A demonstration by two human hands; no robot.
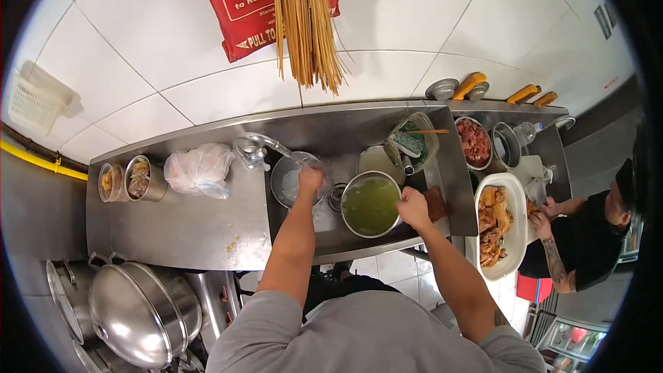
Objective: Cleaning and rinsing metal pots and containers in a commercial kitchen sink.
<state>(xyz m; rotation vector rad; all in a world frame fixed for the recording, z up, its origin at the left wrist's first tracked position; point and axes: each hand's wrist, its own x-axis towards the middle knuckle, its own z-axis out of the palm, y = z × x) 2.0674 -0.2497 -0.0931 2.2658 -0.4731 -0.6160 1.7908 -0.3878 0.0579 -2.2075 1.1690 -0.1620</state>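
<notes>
My right hand (414, 208) grips the side of a round metal pot (370, 204) that holds green liquid and sits over the sink (336, 166). My left hand (312, 176) is in the water running from the metal faucet (264, 140), above the right side of a metal bowl (284, 182) with water in it. Splashing blurs the fingers, so their grip cannot be made out. Partly behind the pot stands another round vessel (375, 160) of cloudy liquid. A clear plastic container (432, 147) beyond holds a green scouring pad (406, 144) and a thin stick.
On the left counter (181, 228) are a plastic-bagged item (199, 168) and two food containers. Right of the sink stand a bowl of raw meat (472, 142) and a white tray of cooked chicken (494, 228). A co-worker (580, 238) handles food there. Large metal pots (140, 316) stand lower left.
</notes>
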